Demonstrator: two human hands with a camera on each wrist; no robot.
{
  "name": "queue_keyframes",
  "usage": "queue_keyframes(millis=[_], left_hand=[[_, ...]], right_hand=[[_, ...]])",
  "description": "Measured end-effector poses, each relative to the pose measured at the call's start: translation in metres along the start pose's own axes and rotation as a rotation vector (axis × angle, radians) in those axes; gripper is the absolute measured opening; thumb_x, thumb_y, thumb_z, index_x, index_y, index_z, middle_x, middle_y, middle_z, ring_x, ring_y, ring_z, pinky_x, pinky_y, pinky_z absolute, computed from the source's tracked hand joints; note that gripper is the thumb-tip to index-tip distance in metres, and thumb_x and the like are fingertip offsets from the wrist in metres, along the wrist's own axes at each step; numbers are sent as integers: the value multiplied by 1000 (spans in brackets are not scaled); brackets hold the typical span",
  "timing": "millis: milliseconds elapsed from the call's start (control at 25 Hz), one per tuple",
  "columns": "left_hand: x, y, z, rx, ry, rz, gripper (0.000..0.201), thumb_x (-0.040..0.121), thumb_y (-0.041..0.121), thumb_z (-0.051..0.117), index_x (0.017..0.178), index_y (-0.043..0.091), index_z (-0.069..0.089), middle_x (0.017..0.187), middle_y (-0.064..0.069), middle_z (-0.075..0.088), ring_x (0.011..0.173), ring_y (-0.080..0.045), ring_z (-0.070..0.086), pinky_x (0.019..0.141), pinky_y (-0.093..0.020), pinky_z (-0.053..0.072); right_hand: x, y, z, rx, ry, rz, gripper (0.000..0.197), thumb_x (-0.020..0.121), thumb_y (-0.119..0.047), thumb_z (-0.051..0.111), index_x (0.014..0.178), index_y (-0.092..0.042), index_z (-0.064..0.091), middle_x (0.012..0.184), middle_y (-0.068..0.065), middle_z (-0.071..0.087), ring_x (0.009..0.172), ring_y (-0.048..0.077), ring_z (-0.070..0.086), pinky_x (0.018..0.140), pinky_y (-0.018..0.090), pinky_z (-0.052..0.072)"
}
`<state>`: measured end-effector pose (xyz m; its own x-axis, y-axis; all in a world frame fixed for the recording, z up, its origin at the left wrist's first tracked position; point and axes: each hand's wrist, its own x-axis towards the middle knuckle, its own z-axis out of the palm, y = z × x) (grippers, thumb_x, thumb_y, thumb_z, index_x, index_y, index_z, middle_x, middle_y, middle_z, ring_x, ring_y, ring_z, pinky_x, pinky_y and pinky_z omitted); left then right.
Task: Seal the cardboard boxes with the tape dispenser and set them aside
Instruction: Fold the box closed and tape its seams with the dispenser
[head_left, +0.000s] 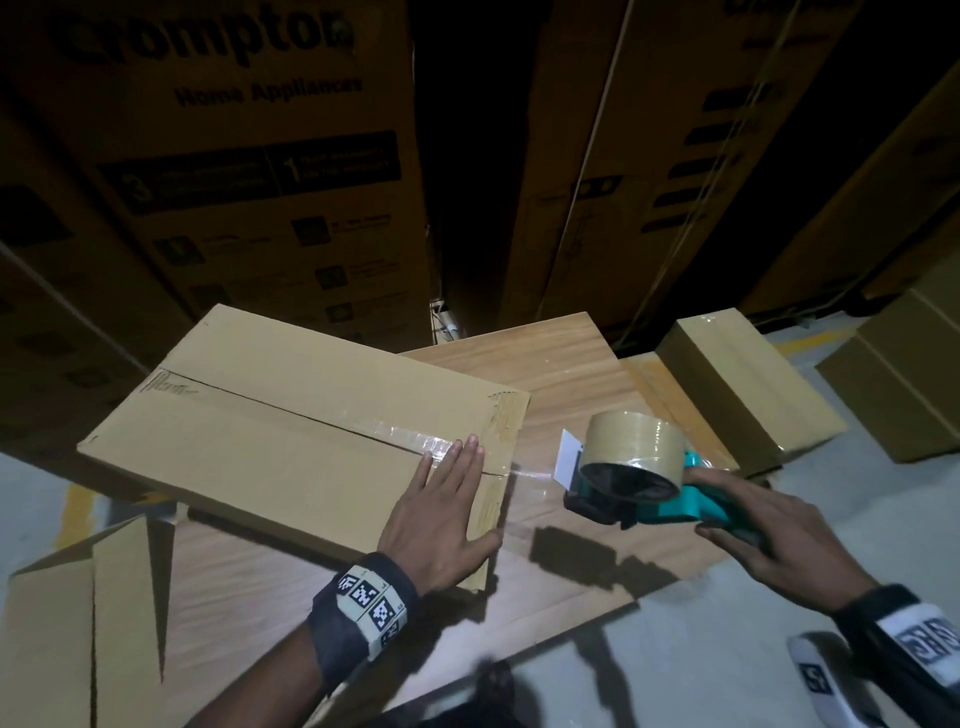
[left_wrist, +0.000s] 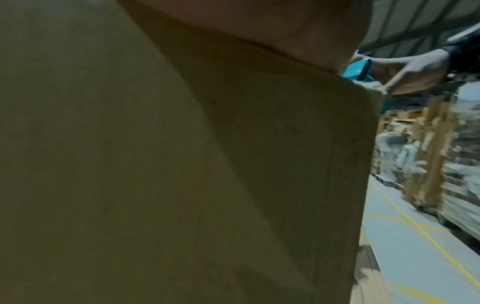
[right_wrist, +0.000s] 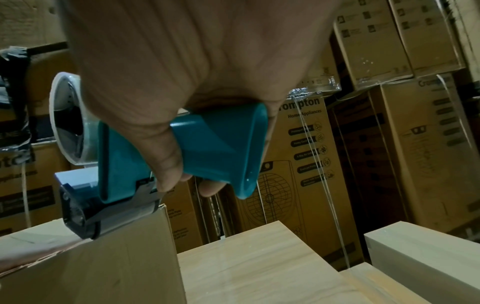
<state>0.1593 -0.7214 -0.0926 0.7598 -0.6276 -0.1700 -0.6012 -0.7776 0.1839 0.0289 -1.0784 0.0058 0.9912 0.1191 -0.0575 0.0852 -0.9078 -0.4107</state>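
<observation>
Fingers (head_left: 464, 451) flat on taped cardboard box (head_left: 270, 415), contents hidden.

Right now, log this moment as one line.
left hand flat on box | right hand grips tape dispenser | tape strand runs to box edge

We press our left hand (head_left: 441, 512) flat on the cardboard box (head_left: 291, 441) beside its taped seam, while our right hand (head_left: 769, 540) grips the teal tape dispenser (head_left: 639, 480) just off the box's edge, above the wooden table (head_left: 561, 374).
</observation>
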Motion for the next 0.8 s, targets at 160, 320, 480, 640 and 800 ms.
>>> queue_keyframes(millis=[160, 320, 480, 640, 800], left_hand=[[-1, 18, 0, -10, 40, 47, 80, 101, 53, 22, 161, 14, -13, 167, -5, -18, 157, -18, -14, 128, -43, -5], [-1, 42, 1, -27, 51, 50, 71, 101, 37, 14, 161, 14, -16, 166, -6, -24, 156, -19, -17, 119, -34, -21], [5, 47, 5, -99, 69, 44, 71, 99, 33, 16, 161, 18, -16, 167, -2, -23, 156, -15, -15, 117, -26, -22], [6, 41, 17, -71, 120, -1, 72, 98, 38, 19, 159, 20, -14, 170, -5, -4, 158, -20, 2, 122, -40, -8], [7, 41, 20, -91, 138, -13, 72, 96, 36, 19, 161, 18, -4, 170, -8, 8, 157, -22, 12, 125, -45, 10]], right_hand=[[0, 5, 5, -40, 74, -66, 55, 96, -55, 51, 145, -65, 27, 123, -28, 51, 80, 13, 71, 61, 36, 63], [4, 6, 8, -69, 90, -95, 49, 99, -70, 31, 147, -62, 26, 123, -26, 52, 79, 8, 69, 62, 24, 58], [3, 10, 7, -49, 87, -83, 72, 91, -41, 68, 146, -62, 27, 127, -24, 53, 86, 8, 70, 68, 25, 59], [4, 22, 21, -53, 28, -71, 82, 90, -31, 74, 146, -65, 25, 133, -31, 48, 87, 13, 70, 65, 37, 62], [8, 29, 40, -75, -21, -50, 88, 89, -28, 75, 145, -67, 19, 137, -24, 57, 85, 7, 66, 62, 32, 59]])
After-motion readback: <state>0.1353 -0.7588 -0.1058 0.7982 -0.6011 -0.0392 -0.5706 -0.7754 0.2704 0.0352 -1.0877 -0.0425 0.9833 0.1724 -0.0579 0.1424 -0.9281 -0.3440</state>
